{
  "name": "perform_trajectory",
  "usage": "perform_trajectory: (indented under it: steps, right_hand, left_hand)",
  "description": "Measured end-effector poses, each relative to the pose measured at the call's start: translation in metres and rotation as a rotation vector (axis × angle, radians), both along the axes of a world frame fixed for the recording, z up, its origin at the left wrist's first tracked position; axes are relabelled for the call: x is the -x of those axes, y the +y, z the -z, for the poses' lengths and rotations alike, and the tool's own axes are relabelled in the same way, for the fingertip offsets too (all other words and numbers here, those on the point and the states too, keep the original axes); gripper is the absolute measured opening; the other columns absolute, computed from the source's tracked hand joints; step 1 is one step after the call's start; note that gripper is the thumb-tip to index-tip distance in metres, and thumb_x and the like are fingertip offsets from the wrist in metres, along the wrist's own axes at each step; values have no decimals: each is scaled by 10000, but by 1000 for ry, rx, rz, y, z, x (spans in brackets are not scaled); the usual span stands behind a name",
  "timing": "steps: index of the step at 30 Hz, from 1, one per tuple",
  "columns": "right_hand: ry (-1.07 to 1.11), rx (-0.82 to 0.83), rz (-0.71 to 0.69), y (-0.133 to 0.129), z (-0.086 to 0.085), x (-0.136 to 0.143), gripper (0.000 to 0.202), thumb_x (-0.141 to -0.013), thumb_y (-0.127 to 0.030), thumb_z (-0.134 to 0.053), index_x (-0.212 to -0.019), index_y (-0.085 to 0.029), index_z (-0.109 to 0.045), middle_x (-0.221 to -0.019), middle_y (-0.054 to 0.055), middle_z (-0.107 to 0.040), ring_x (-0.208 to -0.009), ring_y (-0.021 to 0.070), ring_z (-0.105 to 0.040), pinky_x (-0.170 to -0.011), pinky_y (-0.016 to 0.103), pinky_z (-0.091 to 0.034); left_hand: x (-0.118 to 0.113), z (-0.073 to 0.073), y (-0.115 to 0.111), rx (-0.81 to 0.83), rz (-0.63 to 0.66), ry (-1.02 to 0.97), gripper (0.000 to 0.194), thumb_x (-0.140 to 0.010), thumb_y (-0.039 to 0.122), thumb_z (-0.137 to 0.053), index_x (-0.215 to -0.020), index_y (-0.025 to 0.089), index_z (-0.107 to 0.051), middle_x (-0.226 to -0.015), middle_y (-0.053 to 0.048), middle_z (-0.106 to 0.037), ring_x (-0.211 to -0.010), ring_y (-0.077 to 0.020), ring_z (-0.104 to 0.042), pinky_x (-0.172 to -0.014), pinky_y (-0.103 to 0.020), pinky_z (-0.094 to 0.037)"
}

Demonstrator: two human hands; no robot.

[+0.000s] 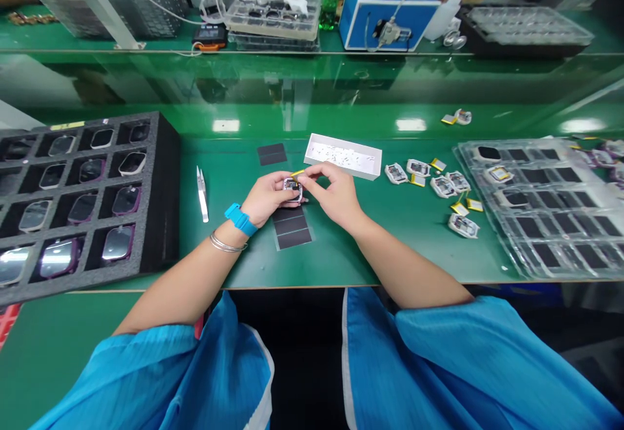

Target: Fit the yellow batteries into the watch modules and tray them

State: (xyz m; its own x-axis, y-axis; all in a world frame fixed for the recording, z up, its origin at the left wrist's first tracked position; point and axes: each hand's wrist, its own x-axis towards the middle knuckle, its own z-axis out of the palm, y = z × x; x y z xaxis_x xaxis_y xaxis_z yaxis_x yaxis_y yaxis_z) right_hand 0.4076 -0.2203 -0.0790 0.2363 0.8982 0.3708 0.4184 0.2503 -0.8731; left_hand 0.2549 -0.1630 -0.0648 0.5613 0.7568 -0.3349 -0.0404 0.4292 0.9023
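Near the middle of the green table, my left hand [267, 197] holds a small white watch case [293, 185] with its electronics facing up. My right hand [334, 193] is closed at the case's upper right, its thumb and fingertips at a small yellow-edged battery [298, 173]. The battery sticks up at the case's top edge. Beneath and in front of the hands lies a sheet of black adhesive strips [292, 228], with a smaller black piece [272, 154] behind. A white box [342, 156] with small bits inside sits just behind my right hand.
Tweezers [202, 195] lie left of my hands. A foam tray [168, 222] of watch faces stands at the left. Several open watch cases [442, 187] with batteries lie to the right, beside stacked clear trays [529, 212]. A shelf behind holds a blue machine [385, 17].
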Motion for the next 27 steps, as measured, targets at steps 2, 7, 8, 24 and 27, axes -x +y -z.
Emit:
perform_trajectory:
  steps: [2,7,8,24,27]
  right_hand:
    - [-22,-14,-17,-1,0,1,84,-859,-298,-695,-848,-220,-725,-870,10,-760,-821,171,-682,-810,332,-546]
    - [-200,-129,-37,-2,4,2,116,-910,-316,-653,-895,-253,-749,-931,21,-785,-903,211,-708,-916,414,-542]
    - [-259,-151,-36,-2,4,2,121,-919,-310,-644,-898,-260,-752,-947,20,-789,-906,216,-710,-968,445,-524]
    - [-231,-24,-52,1,11,-4,306,-809,-178,-734,-1107,-234,-692,-1241,95,-640,-1159,244,-628,-1034,462,-539]
    - [51,149,-181,6,17,-7,513,-797,-231,-729,-1288,-235,-582,-1288,103,-640,-1084,211,-678,-972,423,-588]
  left_hand:
    - [-1,-2,-1,15,-13,29,219,-716,70,-699,-929,111,-669,-722,-25,-705,-605,-144,-703,-580,-223,-576]
    - [-1,-4,0,56,-49,16,125,-766,78,-649,-880,103,-693,-700,-30,-689,-590,-129,-674,-569,-224,-577]
    - [0,-4,0,90,-54,-17,153,-757,64,-633,-887,105,-703,-724,-35,-697,-624,-131,-682,-606,-235,-592]
    - [5,4,7,182,-28,-212,245,-809,80,-730,-1048,130,-711,-971,-79,-748,-855,-151,-722,-866,-312,-597]
    - [5,7,8,144,-23,-200,294,-768,87,-779,-1049,145,-714,-1026,-79,-756,-866,-156,-725,-853,-320,-606]
